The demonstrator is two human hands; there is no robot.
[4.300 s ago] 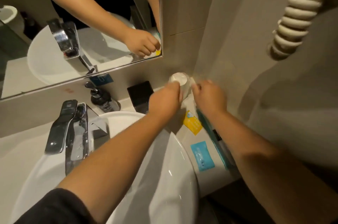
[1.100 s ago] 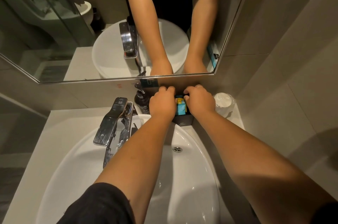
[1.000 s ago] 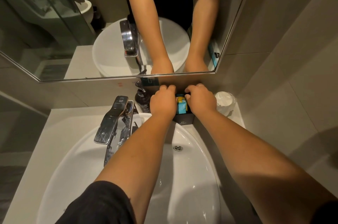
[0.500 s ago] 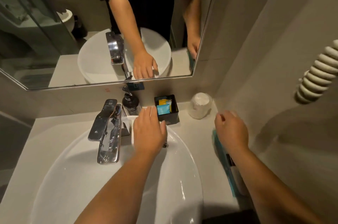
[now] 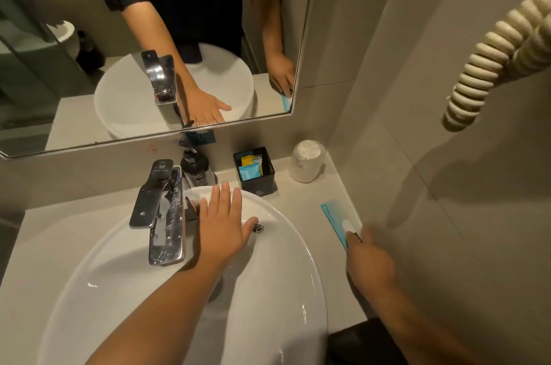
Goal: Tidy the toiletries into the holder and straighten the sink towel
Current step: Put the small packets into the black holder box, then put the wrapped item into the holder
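Note:
A black square holder (image 5: pixel 258 182) stands on the counter behind the basin, with a yellow sachet (image 5: pixel 250 160) and a blue sachet (image 5: pixel 249 171) upright inside it. My left hand (image 5: pixel 223 226) hovers flat over the back of the white basin (image 5: pixel 292 290), fingers spread and holding nothing. A long teal toothbrush packet (image 5: pixel 335 220) lies on the counter at the right, close to the wall. My right hand (image 5: pixel 368 263) covers its near end with fingers curled on it. No towel shows in view.
A chrome tap (image 5: pixel 161 209) juts over the basin at the left, with a dark pump bottle (image 5: pixel 195 166) behind it. A wrapped, upturned cup (image 5: pixel 307 161) stands in the back right corner. A coiled cream cord (image 5: pixel 489 63) hangs on the right wall. A mirror (image 5: pixel 89 81) runs above.
Both hands have left the holder, where they were pressing the sachets in. My left hand pulled back over the basin; my right hand swung right and came down on the teal packet.

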